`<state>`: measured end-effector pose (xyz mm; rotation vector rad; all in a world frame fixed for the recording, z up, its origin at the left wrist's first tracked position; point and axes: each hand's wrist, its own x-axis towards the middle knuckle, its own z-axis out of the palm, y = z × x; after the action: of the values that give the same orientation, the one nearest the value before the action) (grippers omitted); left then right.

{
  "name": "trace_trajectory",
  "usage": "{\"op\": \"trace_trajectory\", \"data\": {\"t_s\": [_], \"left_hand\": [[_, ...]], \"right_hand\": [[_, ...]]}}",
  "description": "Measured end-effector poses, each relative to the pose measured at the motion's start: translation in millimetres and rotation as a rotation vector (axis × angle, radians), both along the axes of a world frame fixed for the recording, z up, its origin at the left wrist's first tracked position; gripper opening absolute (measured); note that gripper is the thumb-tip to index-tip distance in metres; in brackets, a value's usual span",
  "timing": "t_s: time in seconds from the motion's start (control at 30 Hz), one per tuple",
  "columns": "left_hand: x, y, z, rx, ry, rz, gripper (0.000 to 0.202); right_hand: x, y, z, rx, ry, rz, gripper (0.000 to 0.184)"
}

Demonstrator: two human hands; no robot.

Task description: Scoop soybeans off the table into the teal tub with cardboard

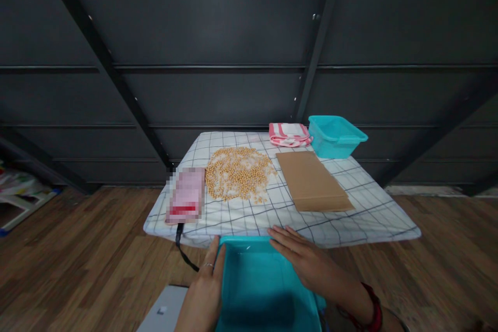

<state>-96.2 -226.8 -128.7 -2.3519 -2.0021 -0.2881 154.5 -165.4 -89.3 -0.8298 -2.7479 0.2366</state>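
Observation:
A teal plastic tub (257, 290) sits low in front of me, its far rim at the near edge of a small table. My left hand (204, 290) lies along the tub's left rim, fingers together and pressed against the wall, a ring on one finger. My right hand (307, 262) rests on the tub's right rim with fingers stretched flat toward the far corner; a red band circles that wrist. On the table, just beyond the tub, is a spread pile of small tan beads (238, 172).
The table wears a white grid-patterned cloth (369, 212). On it lie a pink blurred packet (185, 196), a brown paper envelope (313, 181), a pink-striped folded towel (290, 134) and a second teal tub (335, 136). A black strap (182, 251) hangs off the front. Wood floor surrounds; dark panelled wall behind.

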Motion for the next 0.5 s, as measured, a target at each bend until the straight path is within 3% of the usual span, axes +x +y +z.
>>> {"op": "trace_trajectory", "data": {"t_s": [0.2,0.4,0.5], "left_hand": [[3.1,-1.3,2.1,-0.037,0.021,0.028,0.074],[10.2,5.4,11.8,0.334,0.156,0.035,0.069],[16.7,20.1,15.7,0.415,0.190,-0.121,0.062]], "right_hand": [[0.5,-0.6,-1.0,0.034,-0.011,-0.005,0.058],[0.9,0.6,0.2,0.037,-0.045,0.006,0.063],[0.7,0.5,2.5,0.047,-0.050,0.007,0.061]]}}
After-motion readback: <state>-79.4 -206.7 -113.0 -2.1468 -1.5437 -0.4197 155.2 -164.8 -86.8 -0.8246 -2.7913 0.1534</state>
